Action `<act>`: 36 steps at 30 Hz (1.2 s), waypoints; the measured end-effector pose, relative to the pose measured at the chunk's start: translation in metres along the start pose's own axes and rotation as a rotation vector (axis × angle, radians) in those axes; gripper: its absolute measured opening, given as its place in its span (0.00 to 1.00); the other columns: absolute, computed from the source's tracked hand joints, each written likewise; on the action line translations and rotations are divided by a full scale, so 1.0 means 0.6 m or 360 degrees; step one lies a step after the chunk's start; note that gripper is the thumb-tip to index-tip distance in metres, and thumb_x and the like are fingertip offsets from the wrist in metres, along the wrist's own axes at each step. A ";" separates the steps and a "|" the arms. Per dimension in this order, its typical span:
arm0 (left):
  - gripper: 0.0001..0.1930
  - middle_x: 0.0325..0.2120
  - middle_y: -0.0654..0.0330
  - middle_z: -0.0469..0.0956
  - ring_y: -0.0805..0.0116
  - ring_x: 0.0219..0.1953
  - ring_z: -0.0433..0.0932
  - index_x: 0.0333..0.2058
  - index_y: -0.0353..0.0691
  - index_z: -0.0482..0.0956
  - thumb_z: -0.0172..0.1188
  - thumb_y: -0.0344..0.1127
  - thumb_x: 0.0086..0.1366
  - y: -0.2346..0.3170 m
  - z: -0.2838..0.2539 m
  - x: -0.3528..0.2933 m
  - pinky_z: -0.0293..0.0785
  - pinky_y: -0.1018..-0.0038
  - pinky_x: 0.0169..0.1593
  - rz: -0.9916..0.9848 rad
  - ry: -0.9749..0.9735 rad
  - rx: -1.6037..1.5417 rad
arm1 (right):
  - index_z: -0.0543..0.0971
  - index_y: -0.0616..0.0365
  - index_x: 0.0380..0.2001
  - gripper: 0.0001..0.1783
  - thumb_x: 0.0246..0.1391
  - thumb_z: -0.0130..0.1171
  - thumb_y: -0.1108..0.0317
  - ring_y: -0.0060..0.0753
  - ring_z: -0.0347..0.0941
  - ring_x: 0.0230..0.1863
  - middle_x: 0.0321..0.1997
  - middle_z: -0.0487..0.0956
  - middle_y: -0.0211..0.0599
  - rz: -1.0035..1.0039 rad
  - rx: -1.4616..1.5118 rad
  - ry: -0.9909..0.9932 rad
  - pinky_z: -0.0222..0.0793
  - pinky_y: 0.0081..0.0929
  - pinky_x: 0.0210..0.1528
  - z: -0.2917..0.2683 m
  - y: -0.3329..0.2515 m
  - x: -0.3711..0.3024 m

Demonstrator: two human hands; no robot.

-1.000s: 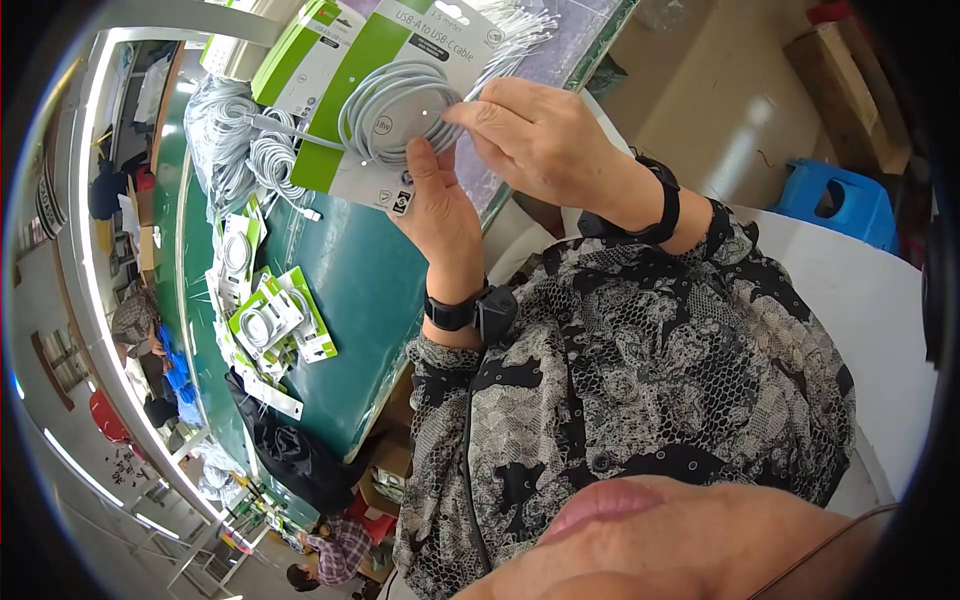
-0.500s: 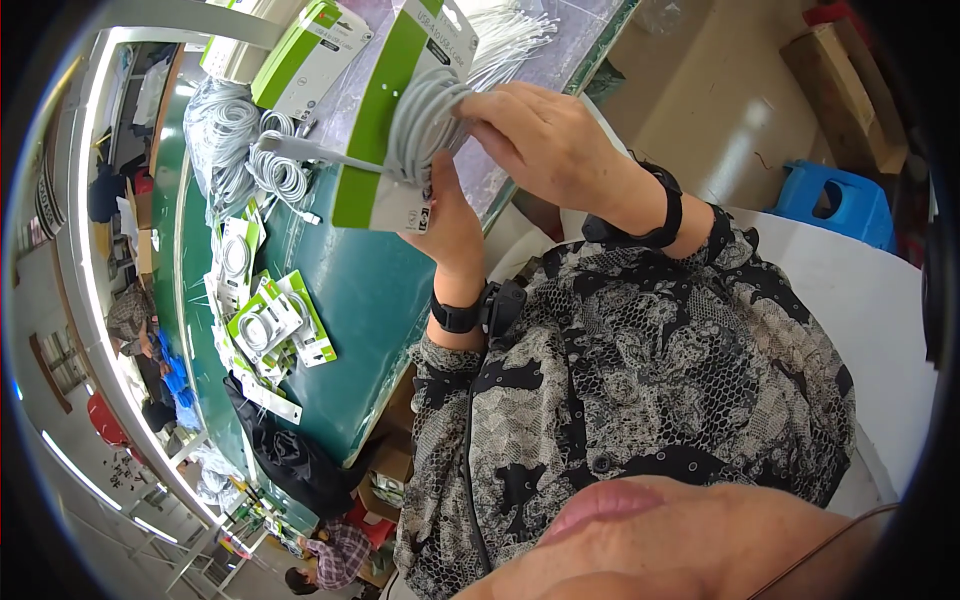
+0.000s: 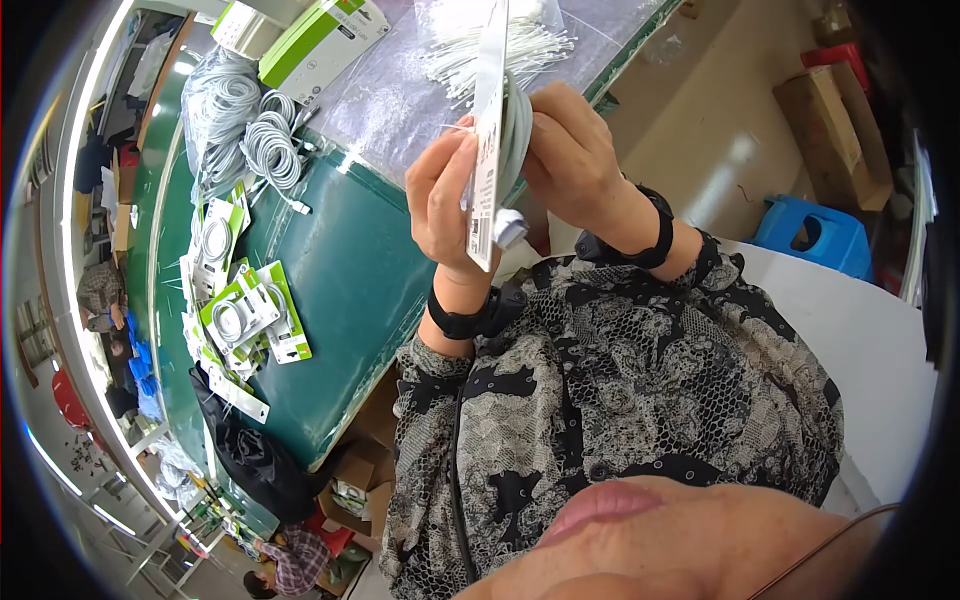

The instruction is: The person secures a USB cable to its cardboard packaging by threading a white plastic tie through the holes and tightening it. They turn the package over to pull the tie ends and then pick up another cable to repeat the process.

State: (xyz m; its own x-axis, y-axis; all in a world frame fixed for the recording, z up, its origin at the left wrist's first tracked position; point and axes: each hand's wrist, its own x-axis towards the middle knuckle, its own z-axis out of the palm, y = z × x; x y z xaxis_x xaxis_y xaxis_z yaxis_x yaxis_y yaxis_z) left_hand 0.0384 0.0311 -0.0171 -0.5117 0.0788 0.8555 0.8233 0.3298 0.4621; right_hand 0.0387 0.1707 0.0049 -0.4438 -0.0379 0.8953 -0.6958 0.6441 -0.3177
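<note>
A white backing card (image 3: 486, 190) stands almost edge-on between my hands. A coiled grey cable (image 3: 517, 135) lies against its right face, and a pale plug end (image 3: 510, 228) sticks out near the card's lower end. My left hand (image 3: 442, 200) is on the card's other face, fingers closed in a pinch at its edge; a thin white strand, seemingly a cable tie (image 3: 456, 127), shows at the fingertips. My right hand (image 3: 578, 165) grips the coil from the right, its fingertips partly hidden behind the loops.
Loose white cable ties (image 3: 500, 50) lie at the far side of the table. Stacked cards (image 3: 325, 45) and coiled grey cables (image 3: 225, 125) sit far left, with carded cables (image 3: 240, 315) piled nearer. A blue stool (image 3: 815, 235) and a cardboard box (image 3: 835, 130) stand on the floor at right.
The card has turned from showing its green-and-white front to nearly edge-on. My left hand has moved round to its back, and my right hand has shifted slightly right with the coil.
</note>
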 end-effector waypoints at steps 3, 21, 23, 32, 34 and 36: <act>0.13 0.43 0.48 0.75 0.58 0.40 0.79 0.45 0.32 0.74 0.58 0.26 0.61 0.006 0.000 -0.020 0.76 0.66 0.44 -0.0240 -0.0019 -0.0031 | 0.77 0.65 0.32 0.12 0.39 0.60 0.84 0.39 0.71 0.25 0.30 0.74 0.40 0.0001 -0.0020 -0.0032 0.68 0.26 0.25 0.004 -0.001 -0.006; 0.16 0.48 0.60 0.74 0.68 0.50 0.74 0.52 0.38 0.68 0.52 0.33 0.68 0.023 -0.006 -0.023 0.72 0.62 0.55 -0.1983 0.0336 -0.1978 | 0.75 0.63 0.45 0.14 0.54 0.58 0.72 0.21 0.72 0.36 0.38 0.78 0.32 0.1006 0.1434 -0.0257 0.69 0.20 0.38 0.041 0.073 -0.091; 0.16 0.48 0.59 0.74 0.68 0.50 0.74 0.53 0.38 0.67 0.52 0.33 0.68 0.023 -0.003 -0.027 0.72 0.62 0.56 -0.2008 0.0341 -0.2024 | 0.73 0.63 0.47 0.17 0.54 0.58 0.72 0.29 0.74 0.44 0.48 0.76 0.38 0.1712 0.2106 -0.0232 0.72 0.26 0.45 0.044 0.081 -0.101; 0.17 0.50 0.56 0.72 0.64 0.50 0.74 0.54 0.35 0.65 0.50 0.33 0.69 -0.007 -0.007 -0.019 0.73 0.62 0.56 -0.1917 0.0390 -0.1809 | 0.74 0.61 0.44 0.13 0.57 0.58 0.69 0.25 0.74 0.41 0.41 0.77 0.35 0.1859 0.1275 -0.0565 0.73 0.26 0.41 0.006 0.069 -0.094; 0.17 0.50 0.56 0.72 0.63 0.50 0.74 0.54 0.35 0.65 0.50 0.33 0.69 -0.021 -0.004 -0.025 0.74 0.62 0.55 -0.1874 0.0368 -0.1761 | 0.75 0.57 0.42 0.12 0.54 0.60 0.68 0.25 0.73 0.39 0.38 0.77 0.33 0.1265 0.0573 -0.0491 0.70 0.26 0.41 -0.020 0.040 -0.096; 0.17 0.50 0.55 0.71 0.62 0.50 0.74 0.55 0.35 0.64 0.49 0.32 0.69 -0.023 -0.001 -0.036 0.75 0.61 0.55 -0.1810 0.0321 -0.1662 | 0.76 0.55 0.40 0.12 0.52 0.62 0.68 0.25 0.72 0.38 0.36 0.76 0.32 0.0976 0.0219 -0.0448 0.69 0.27 0.41 -0.030 0.030 -0.084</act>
State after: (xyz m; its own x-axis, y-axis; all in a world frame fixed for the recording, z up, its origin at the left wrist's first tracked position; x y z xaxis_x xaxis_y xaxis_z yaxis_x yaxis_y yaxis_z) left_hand 0.0382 0.0246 -0.0416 -0.9927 0.0998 -0.0684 -0.1174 -0.6579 0.7439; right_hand 0.0586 0.1978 -0.0402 -0.8971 0.0932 0.4319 -0.3294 0.5103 -0.7944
